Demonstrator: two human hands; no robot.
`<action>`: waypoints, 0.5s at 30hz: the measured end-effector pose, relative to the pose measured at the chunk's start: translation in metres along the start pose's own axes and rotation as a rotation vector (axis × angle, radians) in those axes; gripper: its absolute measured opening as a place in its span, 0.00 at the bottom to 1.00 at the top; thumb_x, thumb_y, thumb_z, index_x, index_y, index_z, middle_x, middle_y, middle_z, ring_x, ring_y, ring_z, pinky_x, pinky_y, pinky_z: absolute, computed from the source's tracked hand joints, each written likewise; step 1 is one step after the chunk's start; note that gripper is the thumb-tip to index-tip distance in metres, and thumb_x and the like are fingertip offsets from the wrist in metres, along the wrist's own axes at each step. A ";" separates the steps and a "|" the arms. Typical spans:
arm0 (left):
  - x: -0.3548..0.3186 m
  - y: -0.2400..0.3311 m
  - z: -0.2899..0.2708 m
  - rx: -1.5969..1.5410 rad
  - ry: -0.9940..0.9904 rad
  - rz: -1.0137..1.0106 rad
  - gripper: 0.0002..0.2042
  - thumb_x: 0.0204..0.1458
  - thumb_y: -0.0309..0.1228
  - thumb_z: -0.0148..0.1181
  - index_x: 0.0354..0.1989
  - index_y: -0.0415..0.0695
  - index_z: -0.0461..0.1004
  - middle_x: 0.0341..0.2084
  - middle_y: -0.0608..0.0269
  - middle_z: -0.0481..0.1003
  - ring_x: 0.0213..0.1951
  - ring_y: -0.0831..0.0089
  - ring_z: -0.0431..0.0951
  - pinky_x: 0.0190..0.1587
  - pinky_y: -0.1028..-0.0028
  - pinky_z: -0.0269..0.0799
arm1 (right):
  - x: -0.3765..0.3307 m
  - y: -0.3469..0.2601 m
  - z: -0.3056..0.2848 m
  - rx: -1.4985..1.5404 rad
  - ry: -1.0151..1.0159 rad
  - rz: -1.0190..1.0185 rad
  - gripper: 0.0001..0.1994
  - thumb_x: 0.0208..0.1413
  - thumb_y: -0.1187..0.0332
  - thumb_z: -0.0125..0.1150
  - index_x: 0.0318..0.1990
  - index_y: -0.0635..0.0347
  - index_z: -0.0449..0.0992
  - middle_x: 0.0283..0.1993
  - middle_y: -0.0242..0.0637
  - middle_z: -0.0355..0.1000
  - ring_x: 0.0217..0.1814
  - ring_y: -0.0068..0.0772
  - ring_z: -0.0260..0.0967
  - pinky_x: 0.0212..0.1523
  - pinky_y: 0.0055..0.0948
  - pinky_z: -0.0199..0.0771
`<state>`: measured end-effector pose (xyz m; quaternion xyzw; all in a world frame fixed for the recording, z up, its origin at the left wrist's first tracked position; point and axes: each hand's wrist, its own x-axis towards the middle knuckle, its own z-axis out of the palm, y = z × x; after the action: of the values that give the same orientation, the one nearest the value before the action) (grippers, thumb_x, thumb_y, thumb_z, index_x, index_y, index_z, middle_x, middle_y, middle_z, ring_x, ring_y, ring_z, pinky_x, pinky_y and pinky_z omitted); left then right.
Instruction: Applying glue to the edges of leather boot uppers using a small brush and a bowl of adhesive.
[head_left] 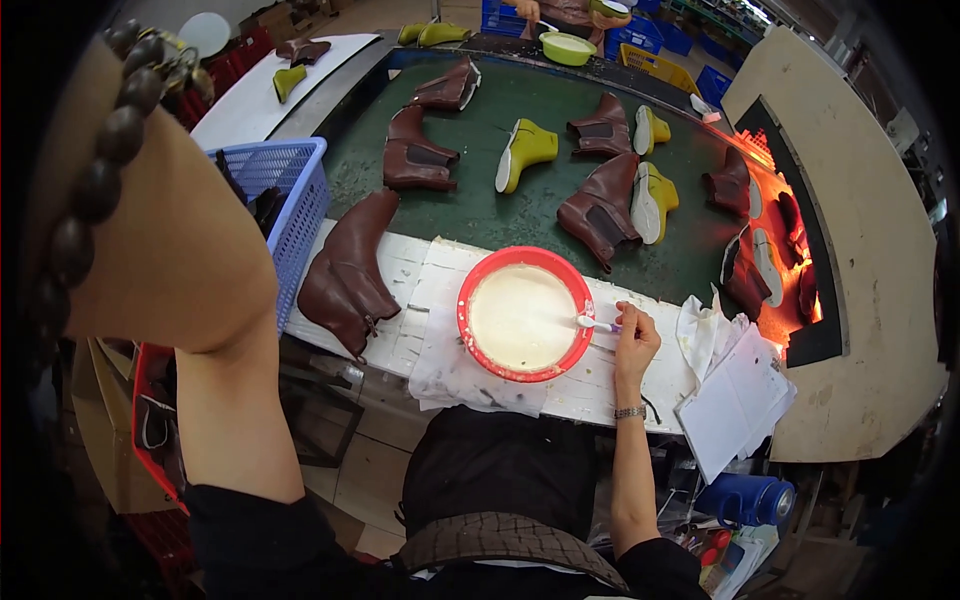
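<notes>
My right hand (636,343) is closed on the purple-and-white handle of a small brush, which looks like a toothbrush (597,324). The brush head reaches over the right rim of a red bowl (466,333) filled with a creamy white liquid. My left forearm (232,400) rises close to the camera, a dark bead bracelet (97,190) round its wrist; the hand itself lies outside the picture. Left of the bowl, a brown leather ankle boot (345,268) lies on the white board (405,262).
Several brown boots (418,150) and yellow-green shoe forms (525,155) with pale soles lie on a green conveyor belt (480,215). A glowing heated opening (795,270) is at right. A blue basket (310,195), papers (735,395) and a co-worker's green bowl (567,50) are around.
</notes>
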<state>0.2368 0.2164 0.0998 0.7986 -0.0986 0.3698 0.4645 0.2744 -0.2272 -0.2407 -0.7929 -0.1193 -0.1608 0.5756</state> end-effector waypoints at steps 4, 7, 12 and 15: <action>0.011 -0.006 0.009 0.041 -0.051 -0.007 0.24 0.63 0.38 0.57 0.62 0.36 0.66 0.44 0.49 0.77 0.42 0.56 0.77 0.49 0.62 0.75 | 0.003 0.006 -0.005 0.011 0.023 -0.011 0.13 0.71 0.64 0.58 0.44 0.63 0.85 0.34 0.31 0.77 0.34 0.18 0.66 0.36 0.22 0.65; 0.025 -0.018 0.017 0.081 -0.103 -0.004 0.23 0.63 0.38 0.57 0.61 0.35 0.68 0.43 0.50 0.79 0.41 0.57 0.78 0.48 0.62 0.76 | 0.003 -0.003 -0.001 0.054 0.049 0.060 0.12 0.67 0.64 0.62 0.40 0.64 0.86 0.30 0.34 0.77 0.34 0.23 0.67 0.36 0.27 0.66; 0.043 -0.108 0.071 0.391 -0.128 -0.096 0.22 0.62 0.37 0.56 0.59 0.36 0.71 0.41 0.47 0.81 0.41 0.52 0.80 0.50 0.58 0.76 | 0.009 -0.005 -0.025 -0.080 0.074 -0.015 0.10 0.65 0.66 0.64 0.39 0.63 0.86 0.28 0.33 0.77 0.32 0.25 0.67 0.35 0.28 0.66; -0.035 -0.267 -0.002 0.808 -0.239 -0.576 0.36 0.52 0.43 0.66 0.65 0.30 0.66 0.62 0.31 0.70 0.62 0.41 0.74 0.61 0.56 0.72 | 0.004 -0.014 0.001 0.014 0.003 0.014 0.09 0.64 0.66 0.65 0.38 0.62 0.86 0.28 0.33 0.78 0.32 0.26 0.67 0.35 0.29 0.65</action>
<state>0.3449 0.3581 -0.1026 0.9460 0.2238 0.1412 0.1872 0.2731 -0.2217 -0.2277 -0.7895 -0.1141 -0.1572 0.5822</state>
